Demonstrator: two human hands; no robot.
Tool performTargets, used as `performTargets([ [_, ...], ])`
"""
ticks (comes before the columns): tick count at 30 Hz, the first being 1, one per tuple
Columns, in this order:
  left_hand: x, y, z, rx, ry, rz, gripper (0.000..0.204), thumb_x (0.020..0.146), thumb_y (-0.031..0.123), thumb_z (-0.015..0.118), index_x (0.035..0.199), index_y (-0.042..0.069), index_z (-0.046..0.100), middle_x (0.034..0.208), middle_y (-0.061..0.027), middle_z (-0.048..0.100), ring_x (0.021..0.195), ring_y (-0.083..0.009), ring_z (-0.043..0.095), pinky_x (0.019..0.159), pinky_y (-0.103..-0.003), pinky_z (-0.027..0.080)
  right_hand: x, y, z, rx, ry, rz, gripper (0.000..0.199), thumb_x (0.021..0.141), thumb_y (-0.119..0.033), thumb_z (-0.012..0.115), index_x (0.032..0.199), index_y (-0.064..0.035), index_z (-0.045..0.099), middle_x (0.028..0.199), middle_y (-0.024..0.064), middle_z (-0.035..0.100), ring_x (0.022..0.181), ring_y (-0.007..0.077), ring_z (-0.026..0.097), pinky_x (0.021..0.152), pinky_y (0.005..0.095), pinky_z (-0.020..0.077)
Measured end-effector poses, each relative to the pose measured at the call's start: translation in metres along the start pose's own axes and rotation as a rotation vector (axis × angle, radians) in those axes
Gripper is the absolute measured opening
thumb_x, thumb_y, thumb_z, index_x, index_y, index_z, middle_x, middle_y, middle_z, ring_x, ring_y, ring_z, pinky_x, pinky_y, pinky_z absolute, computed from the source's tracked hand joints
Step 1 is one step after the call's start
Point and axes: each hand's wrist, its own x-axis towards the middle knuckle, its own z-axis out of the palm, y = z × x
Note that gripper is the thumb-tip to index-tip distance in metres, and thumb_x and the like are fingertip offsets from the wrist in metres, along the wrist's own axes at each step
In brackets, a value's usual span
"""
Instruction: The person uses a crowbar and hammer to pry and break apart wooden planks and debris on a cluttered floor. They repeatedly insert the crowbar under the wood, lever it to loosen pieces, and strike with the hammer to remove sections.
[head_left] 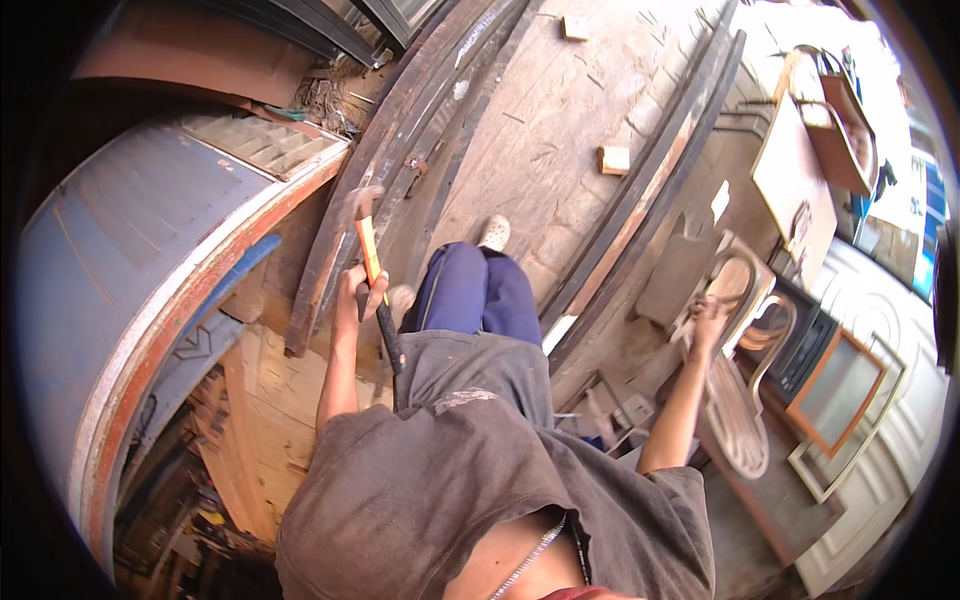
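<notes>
My left hand [368, 292] is closed round the handle of a hammer [368, 250], orange above my grip and black below. The hammer's metal head points away from me, over the dark beams at left, and is slightly smeared. Out to the right, my right hand [709, 322] has its fingers curled at the rim of a curved wooden frame [742, 282]. Part of that grip is hidden. Just below this hand, a long oval wooden panel with grooves [737, 425] leans among other furniture parts.
Long dark beams [425, 130] run ahead on the left, with another pair [640, 190] on the right. Wooden blocks [613, 160] lie on the plank surface. A bluish panel with a worn red edge [150, 230] stands left. An orange-framed pane [838, 388] leans against a white panelled door [905, 410].
</notes>
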Motion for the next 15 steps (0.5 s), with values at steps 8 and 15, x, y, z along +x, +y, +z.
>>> performTargets([
  [8,0.067,0.039,0.087,-0.201,0.147,-0.163,0.032,0.085,0.025,0.063,0.072,-0.004,0.058,0.057,-0.0155,0.058,0.055,-0.0271,0.062,0.051,-0.037,0.046,0.16,-0.208,0.105,-0.291,-0.322,-0.269,0.03,0.095,-0.028,0.053,0.108,-0.0015,0.058,0.089,0.0107,0.064,0.073,0.0171,0.061,0.065,0.0294,0.0489],
  [15,0.121,0.003,0.159,-0.281,0.366,-0.501,0.038,0.086,0.033,0.063,0.071,0.0,0.055,0.056,-0.0118,0.053,0.054,-0.0218,0.057,0.051,-0.037,0.041,0.192,-0.221,0.348,-0.65,-0.982,-0.373,0.039,0.088,-0.033,0.061,0.109,0.0004,0.06,0.106,0.0233,0.063,0.1,0.0355,0.063,0.085,0.0409,0.0489],
])
